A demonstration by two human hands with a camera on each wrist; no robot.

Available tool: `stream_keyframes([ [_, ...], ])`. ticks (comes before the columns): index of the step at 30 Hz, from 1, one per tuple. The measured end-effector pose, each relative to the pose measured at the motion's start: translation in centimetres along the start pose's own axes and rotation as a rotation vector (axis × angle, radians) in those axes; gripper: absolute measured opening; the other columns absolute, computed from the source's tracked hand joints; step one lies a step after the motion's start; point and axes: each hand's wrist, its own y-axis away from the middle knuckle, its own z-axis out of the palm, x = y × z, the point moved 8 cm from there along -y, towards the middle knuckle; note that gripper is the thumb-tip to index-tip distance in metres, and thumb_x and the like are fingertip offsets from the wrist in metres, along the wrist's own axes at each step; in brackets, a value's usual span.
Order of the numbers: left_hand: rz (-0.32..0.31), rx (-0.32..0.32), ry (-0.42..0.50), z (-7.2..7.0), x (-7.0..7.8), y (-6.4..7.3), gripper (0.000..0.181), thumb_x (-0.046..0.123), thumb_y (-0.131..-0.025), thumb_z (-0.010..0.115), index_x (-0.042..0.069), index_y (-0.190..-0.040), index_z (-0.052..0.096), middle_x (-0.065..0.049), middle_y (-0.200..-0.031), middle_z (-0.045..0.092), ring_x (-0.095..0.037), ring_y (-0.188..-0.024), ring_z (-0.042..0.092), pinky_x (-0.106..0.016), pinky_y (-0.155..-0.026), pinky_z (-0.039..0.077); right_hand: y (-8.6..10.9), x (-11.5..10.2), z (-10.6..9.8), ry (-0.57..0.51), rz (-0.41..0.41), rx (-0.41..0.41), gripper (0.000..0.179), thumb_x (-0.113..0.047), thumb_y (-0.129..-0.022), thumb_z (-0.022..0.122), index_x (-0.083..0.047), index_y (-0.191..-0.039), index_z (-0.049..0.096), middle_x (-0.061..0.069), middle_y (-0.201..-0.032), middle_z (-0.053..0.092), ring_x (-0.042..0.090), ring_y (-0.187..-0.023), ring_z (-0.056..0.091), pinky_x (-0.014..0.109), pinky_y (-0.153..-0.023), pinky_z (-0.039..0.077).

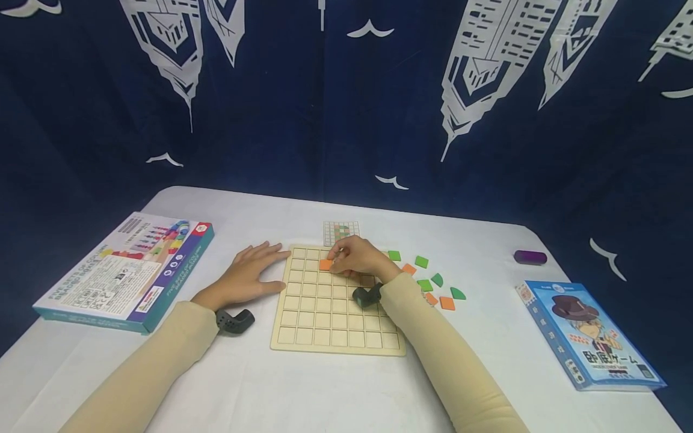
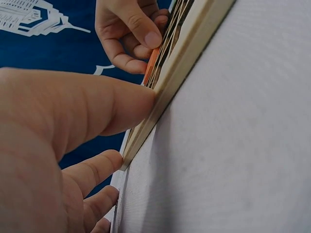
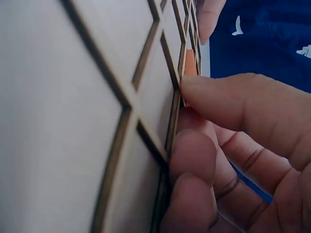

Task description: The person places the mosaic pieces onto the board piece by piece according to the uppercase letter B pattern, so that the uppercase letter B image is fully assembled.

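Observation:
A light wooden grid board (image 1: 314, 304) lies flat on the table. My left hand (image 1: 250, 273) rests at its left side, fingers spread, with thumb and fingertips touching the edge; the left wrist view shows the thumb (image 2: 112, 103) against the wooden rim. My right hand (image 1: 360, 258) is over the upper part of the board and pinches an orange square tile (image 1: 325, 264) between thumb and forefinger, at a cell near the top row. Up close in the right wrist view, the orange tile (image 3: 190, 63) shows beyond the thumb, partly hidden by it.
A small printed pattern card (image 1: 341, 228) lies behind the board. Several loose green tiles (image 1: 421, 261) and orange tiles (image 1: 447, 303) are scattered right of it. A flat game box (image 1: 127, 270) stands left, a blue box (image 1: 592, 334) right, a purple object (image 1: 530, 257) at the far right.

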Motion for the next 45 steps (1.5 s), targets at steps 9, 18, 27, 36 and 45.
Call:
stream_keyframes([
  [9,0.000,-0.002,0.010,0.1,0.1,0.0,0.074,0.038,-0.096,0.071,0.009,-0.161,0.051,-0.022,-0.172,0.037,-0.047,-0.162,0.021,-0.067,-0.131,0.007,0.3,0.4,-0.1,-0.085,-0.012,-0.034,0.023,0.000,-0.093,0.080,0.003,-0.115,0.074,-0.001,-0.079,0.070,0.011,-0.064,0.061,0.021,-0.061,0.053],
  [18,-0.007,0.000,0.007,0.1,0.0,0.2,0.073,0.037,-0.097,0.072,0.009,-0.161,0.051,-0.022,-0.172,0.037,-0.047,-0.163,0.021,-0.067,-0.131,0.007,1.4,1.4,-1.4,-0.314,-0.046,-0.064,0.030,-0.004,-0.101,0.070,0.005,-0.130,0.071,0.001,-0.092,0.071,0.014,-0.076,0.063,0.024,-0.068,0.056],
  [27,-0.008,0.002,0.007,0.1,-0.1,0.4,0.073,0.035,-0.097,0.072,0.009,-0.162,0.050,-0.022,-0.172,0.037,-0.047,-0.163,0.021,-0.066,-0.131,0.007,3.0,3.4,-4.6,-0.467,-0.048,0.044,0.037,-0.008,-0.107,0.064,0.010,-0.140,0.063,0.008,-0.103,0.072,0.013,-0.075,0.061,0.024,-0.069,0.056],
  [36,-0.009,0.001,0.007,0.1,-0.1,0.4,0.073,0.035,-0.097,0.073,0.009,-0.162,0.050,-0.021,-0.172,0.037,-0.047,-0.163,0.021,-0.065,-0.131,0.006,4.4,5.5,-7.8,-0.554,-0.039,0.146,0.043,-0.010,-0.109,0.062,0.015,-0.144,0.055,0.002,-0.098,0.067,0.009,-0.072,0.059,0.021,-0.067,0.055],
  [45,-0.014,-0.001,0.011,-0.1,-0.1,0.4,0.073,0.034,-0.097,0.073,0.009,-0.162,0.050,-0.021,-0.172,0.037,-0.046,-0.163,0.020,-0.065,-0.131,0.006,5.8,9.1,-10.4,-0.602,0.021,0.256,0.041,-0.012,-0.110,0.062,0.009,-0.145,0.057,0.002,-0.101,0.069,0.008,-0.072,0.060,0.020,-0.068,0.056],
])
